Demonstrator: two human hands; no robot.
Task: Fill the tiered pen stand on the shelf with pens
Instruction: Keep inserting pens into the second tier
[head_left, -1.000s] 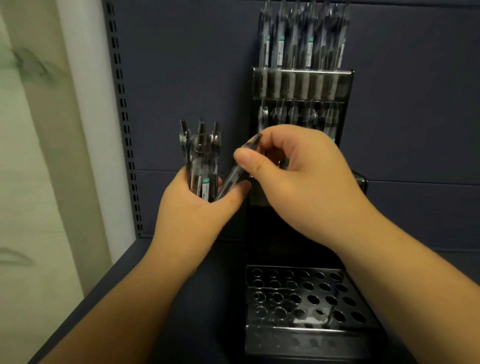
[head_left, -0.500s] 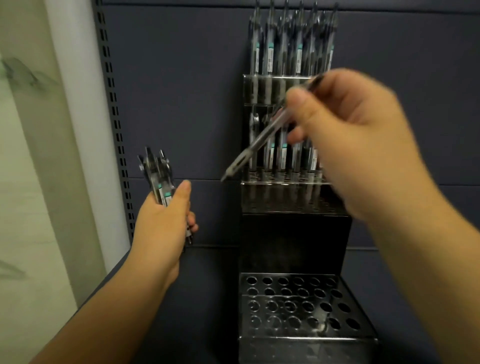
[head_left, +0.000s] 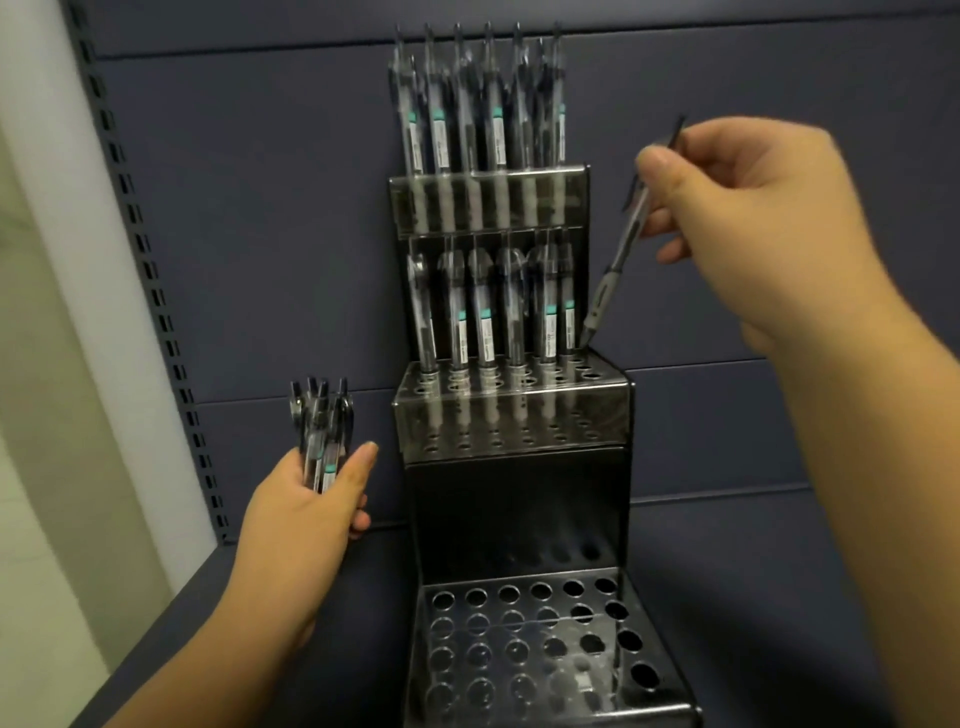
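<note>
A black three-tier pen stand stands on the dark shelf against the back panel. Its top tier is packed with pens. The middle tier carries a back row of pens, with open holes in front. The bottom tier shows only empty holes. My right hand pinches a single pen, tilted tip-down, its tip just above the middle tier's far-right back corner. Left of the stand, my left hand grips a bundle of several pens held upright.
The grey shelf board runs under and around the stand. A slotted upright rail lines the left side of the back panel, with a pale wall beyond it.
My right hand has carried the single pen from the stand's front across to its right side and lowered the tip to the middle tier's right corner. My left hand has barely moved.
</note>
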